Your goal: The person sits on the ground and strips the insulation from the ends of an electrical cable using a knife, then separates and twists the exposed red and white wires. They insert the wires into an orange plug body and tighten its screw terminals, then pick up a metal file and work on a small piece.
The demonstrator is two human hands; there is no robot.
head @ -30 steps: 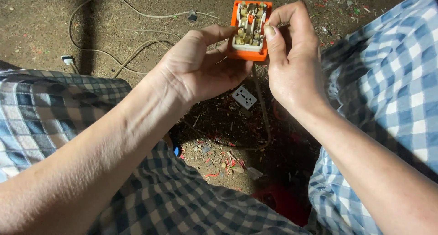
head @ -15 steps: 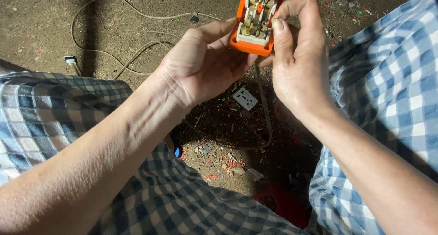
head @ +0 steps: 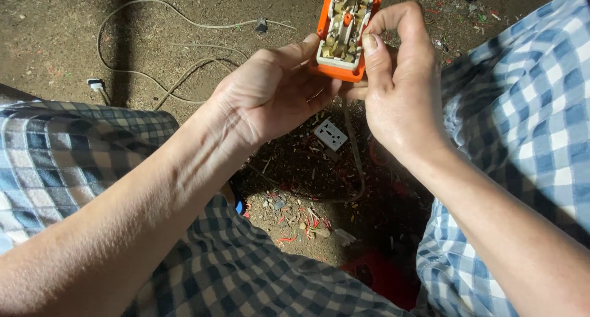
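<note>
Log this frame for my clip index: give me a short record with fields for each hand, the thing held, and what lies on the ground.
left hand: cradles the orange socket box from below, thumb on its edge
right hand: pinches the box's right side, thumb on the white insert
orange socket box: open face up, metal contacts showing
ground: white socket faceplate, white cable with plug, red and white wire scraps
clothing: blue checked cloth over both knees

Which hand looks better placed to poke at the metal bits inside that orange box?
Probably the right hand: its thumb and fingertips sit at the open face of the orange socket box. The left hand grips the box's lower edge from below, steadying it.
</note>
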